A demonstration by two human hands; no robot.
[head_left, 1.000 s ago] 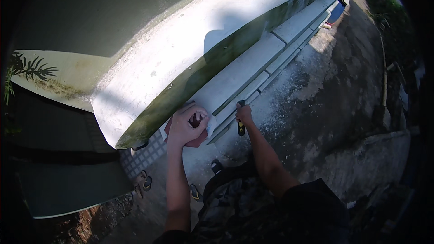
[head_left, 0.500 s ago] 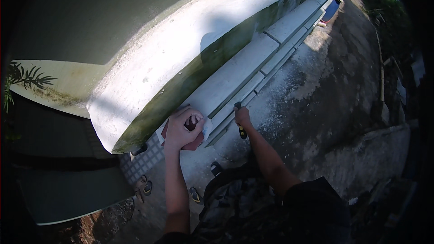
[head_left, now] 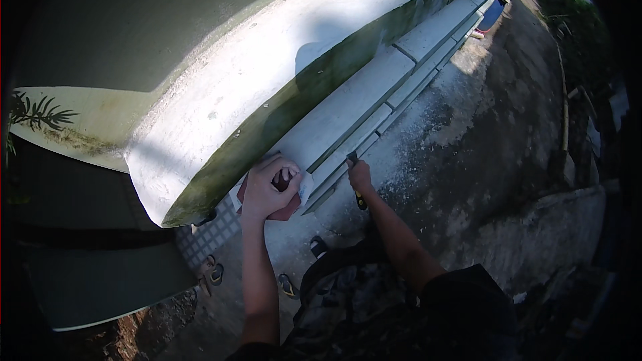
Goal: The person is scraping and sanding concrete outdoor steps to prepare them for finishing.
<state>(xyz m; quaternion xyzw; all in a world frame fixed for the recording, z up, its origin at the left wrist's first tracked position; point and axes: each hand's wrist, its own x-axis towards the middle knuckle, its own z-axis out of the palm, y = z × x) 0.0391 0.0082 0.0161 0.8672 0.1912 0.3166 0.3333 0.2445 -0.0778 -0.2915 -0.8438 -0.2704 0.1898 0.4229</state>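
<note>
Grey concrete fills the upper left: a wide, curved wall with its top in sun. Low in the middle, the left hand is curled shut on a reddish pad, pressing it flat to the wall's foot, likely to rub it. Just right, the right hand is closed round a thin tool with a yellow handle, its tip on the pale step. No labels or signs show.
</note>
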